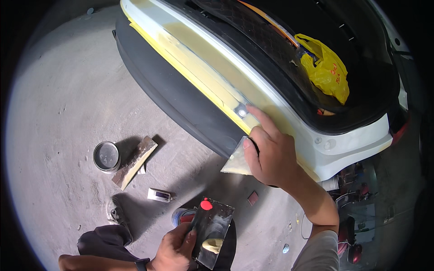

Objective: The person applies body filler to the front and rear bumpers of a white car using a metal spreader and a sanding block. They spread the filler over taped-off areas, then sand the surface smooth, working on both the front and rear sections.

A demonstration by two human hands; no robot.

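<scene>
My left hand (174, 247) grips a dark flat mixing board (220, 220) by its edge. The board carries a dab of red paste (206, 204) and a lump of cream-coloured putty (212, 245). In my right hand (273, 156) is a putty spreader (237, 159) with cream smears along its edge. The index finger stretches out to a bare, greyish spot (242, 111) on the car's rear bumper (205, 81), and its tip appears to touch the surface. Yellow masking tape (181, 67) runs along the sanded, putty-coloured strip, above dark trim.
On the concrete floor stand an open can (106, 156) of grey contents, a putty-smeared blade (134, 162) beside it, a white tube (159, 195) and a tin (181, 217) partly behind the board. A yellow plastic bag (324, 67) lies in the open trunk.
</scene>
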